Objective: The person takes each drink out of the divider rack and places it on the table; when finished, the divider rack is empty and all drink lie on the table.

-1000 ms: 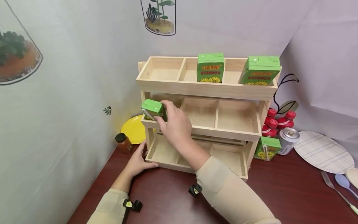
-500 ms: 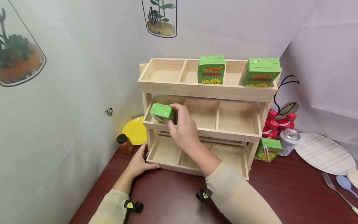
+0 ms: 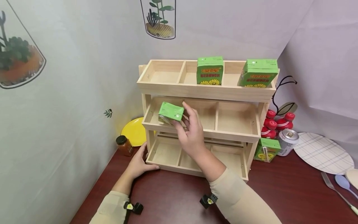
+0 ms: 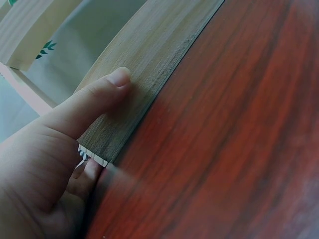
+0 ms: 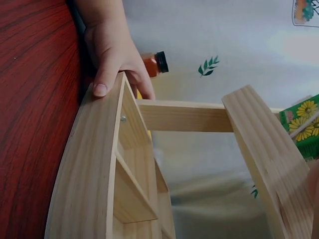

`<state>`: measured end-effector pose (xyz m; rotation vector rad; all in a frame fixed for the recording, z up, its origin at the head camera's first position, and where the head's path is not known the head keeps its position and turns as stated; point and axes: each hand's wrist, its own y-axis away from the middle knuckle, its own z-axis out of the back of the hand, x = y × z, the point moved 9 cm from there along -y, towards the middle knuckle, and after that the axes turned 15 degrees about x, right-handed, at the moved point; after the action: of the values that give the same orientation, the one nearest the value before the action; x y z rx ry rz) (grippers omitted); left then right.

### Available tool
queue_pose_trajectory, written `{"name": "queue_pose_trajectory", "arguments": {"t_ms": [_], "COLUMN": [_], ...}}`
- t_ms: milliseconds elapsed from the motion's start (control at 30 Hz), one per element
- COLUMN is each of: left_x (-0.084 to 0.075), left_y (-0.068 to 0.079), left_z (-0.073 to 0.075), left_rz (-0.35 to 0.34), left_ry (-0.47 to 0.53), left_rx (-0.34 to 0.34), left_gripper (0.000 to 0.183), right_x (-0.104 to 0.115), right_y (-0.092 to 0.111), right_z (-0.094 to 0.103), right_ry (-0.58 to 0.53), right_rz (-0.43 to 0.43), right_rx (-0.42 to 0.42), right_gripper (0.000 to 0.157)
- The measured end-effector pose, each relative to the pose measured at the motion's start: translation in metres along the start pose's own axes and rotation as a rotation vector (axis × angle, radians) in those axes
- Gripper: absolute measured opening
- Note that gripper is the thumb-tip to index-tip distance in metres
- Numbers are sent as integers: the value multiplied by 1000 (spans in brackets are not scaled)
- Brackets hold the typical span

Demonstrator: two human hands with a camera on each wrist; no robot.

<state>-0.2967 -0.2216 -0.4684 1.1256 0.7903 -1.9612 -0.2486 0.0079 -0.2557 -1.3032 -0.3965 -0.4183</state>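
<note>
In the head view a three-tier wooden shelf [image 3: 207,90] with divided trays stands on the table. My right hand [image 3: 193,130] pinches a green drink carton [image 3: 171,111] between thumb and fingers, tilted over the left compartment of the middle tier. A straw shows on the carton's near side. The right wrist view catches this carton [image 5: 304,122] at its edge, yellow flowers printed on it. My left hand [image 3: 139,161] grips the bottom tier's left corner, its thumb along the front board [image 4: 144,69] in the left wrist view and the other fingers partly hidden behind the end.
Two green cartons stand in the top tier, the middle one [image 3: 210,71] and the right one [image 3: 258,73]. Right of the shelf are another carton [image 3: 267,150], a silver can [image 3: 287,141], red-capped bottles [image 3: 269,129] and a checked plate [image 3: 324,152]. A jar [image 3: 124,145] and yellow plate [image 3: 135,132] lie left.
My right hand has moved right with the carton, from the left end of the middle tier toward its first divider, and the carton has turned a little. The left hand keeps its place.
</note>
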Motion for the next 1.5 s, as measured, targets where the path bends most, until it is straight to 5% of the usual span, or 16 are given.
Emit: {"name": "queue_pose_trajectory", "arguments": {"t_ms": [233,533,933,1500], "left_x": [0,-1,-5,-4], "left_y": [1,0,0,0], "left_z": [1,-1,0,0], "left_rz": [-5,-13,-34,7], "left_ry": [5,19,-9,-12], "left_rx": [-5,8,0,-1], "left_gripper": [117,116,116,117], "right_x": [23,19,68,58], "right_y": [-6,5,29,67], "right_z": [12,32,53,64], "right_ry": [-11,-52,-17,-84], "right_rz": [9,25,55,18], "right_rx": [-17,-25,-4,65], "right_gripper": [52,58,55,58]}}
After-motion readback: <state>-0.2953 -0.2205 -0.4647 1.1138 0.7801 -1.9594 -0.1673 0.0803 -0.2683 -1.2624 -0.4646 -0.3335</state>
